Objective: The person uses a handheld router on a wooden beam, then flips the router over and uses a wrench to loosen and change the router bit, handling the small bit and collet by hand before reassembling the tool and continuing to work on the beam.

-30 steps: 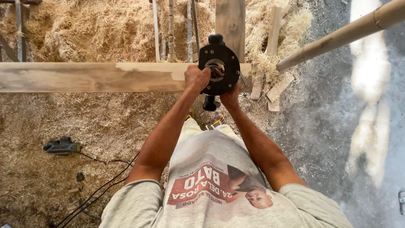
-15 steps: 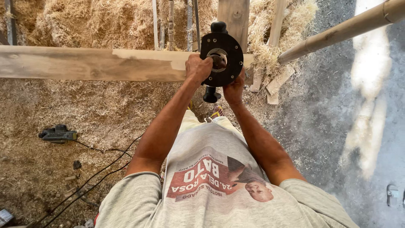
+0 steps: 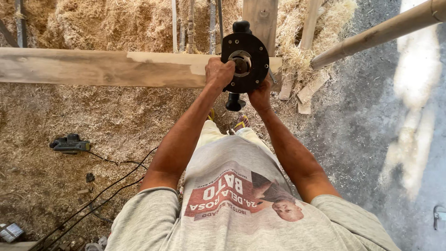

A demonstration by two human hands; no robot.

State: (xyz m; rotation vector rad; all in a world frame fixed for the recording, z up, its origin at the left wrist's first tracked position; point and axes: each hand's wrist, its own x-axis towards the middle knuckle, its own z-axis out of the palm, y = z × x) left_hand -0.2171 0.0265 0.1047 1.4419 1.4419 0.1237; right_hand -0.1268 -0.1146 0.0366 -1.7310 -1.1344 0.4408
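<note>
I look down past my grey printed shirt at both arms stretched out. My left hand (image 3: 218,73) grips the left rim of a black round-based power router (image 3: 245,62), fingers near its centre opening. On the router's lower right edge rests my right hand (image 3: 260,95), holding it beside the lower black knob (image 3: 233,102). The router's round base faces me, turned up on its side. Behind it a long wooden plank (image 3: 93,68) runs across from the left, with a paler planed strip along its top right.
Wood shavings (image 3: 107,23) cover the ground in heaps. A small power tool (image 3: 69,144) lies at the left with black cables (image 3: 102,195) trailing toward me. A thick wooden pole (image 3: 381,32) slants at top right. Upright boards and offcuts (image 3: 304,93) stand near the plank's end. Bare concrete lies to the right.
The view has shifted slightly, so the plank and router sit a little higher. Both hands have stayed on the router, and my left fingers have moved closer to its centre opening.
</note>
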